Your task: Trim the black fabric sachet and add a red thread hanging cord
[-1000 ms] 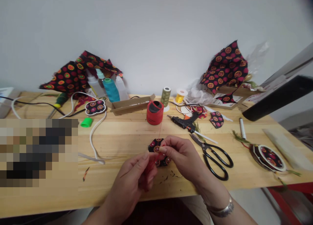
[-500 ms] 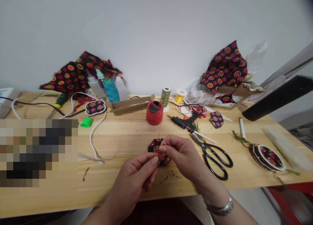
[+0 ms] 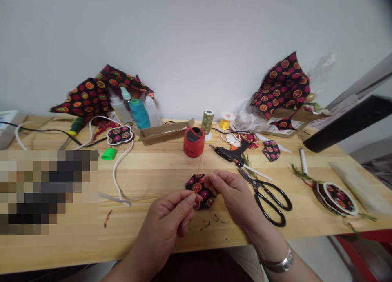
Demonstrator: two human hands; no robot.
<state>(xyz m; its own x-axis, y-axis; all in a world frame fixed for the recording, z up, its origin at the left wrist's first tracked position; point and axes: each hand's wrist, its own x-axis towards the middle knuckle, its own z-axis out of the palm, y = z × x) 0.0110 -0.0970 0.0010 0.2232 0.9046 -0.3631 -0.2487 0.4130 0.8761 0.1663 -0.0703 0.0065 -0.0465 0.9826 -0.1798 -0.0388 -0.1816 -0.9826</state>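
Red thread [image 3: 197,187] is pinched between the thumb and forefinger of my left hand [image 3: 170,214]. A short red length of it slants up to the fingertips of my right hand [image 3: 234,192], which are closed on it. From there a thin strand leads up to the red thread spool [image 3: 194,143]. Under my fingers a dark, fruit-patterned fabric piece [image 3: 207,203] with cut corners lies on the table, partly covered by both hands. Black-handled scissors [image 3: 271,196] lie just right of my right hand.
A black glue gun [image 3: 229,153] lies behind the scissors. Along the wall stand green [image 3: 207,123] and yellow [image 3: 226,121] thread spools, a teal thread cone [image 3: 140,114], glue bottles and patterned cloth [image 3: 281,84]. White cord [image 3: 115,176] curls at left; a fabric-covered hoop [image 3: 339,197] lies right.
My right hand has shifted slightly right and up, away from the left fingertips. More red thread and more of the fabric piece show between my hands.
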